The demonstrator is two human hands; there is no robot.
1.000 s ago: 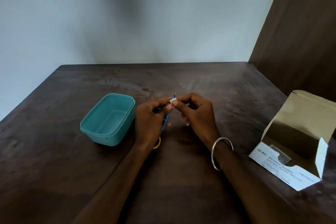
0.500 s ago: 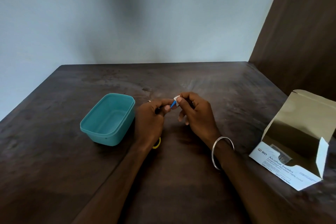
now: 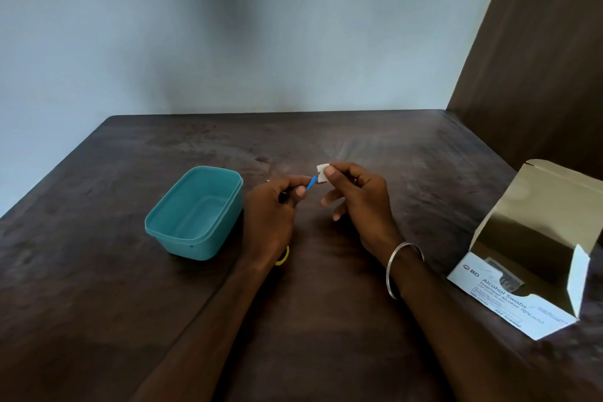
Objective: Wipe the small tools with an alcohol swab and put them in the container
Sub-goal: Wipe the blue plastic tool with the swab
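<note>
Blue tool [image 3: 311,183] mid-wipe, teal container [image 3: 195,212] looks empty.
We pinch tool in left hand [image 3: 270,206], swab [image 3: 321,172] in right hand [image 3: 355,199]; nothing stored yet, mid-table [image 3: 326,147].

A dark wooden tabletop [image 3: 326,147] meets a pale grey wall [image 3: 228,26], with a brown wooden panel [image 3: 548,42] at right.

Left hand [image 3: 267,206] pinching blue tool [image 3: 311,183], right hand [image 3: 355,196] swab [image 3: 321,172]
</note>
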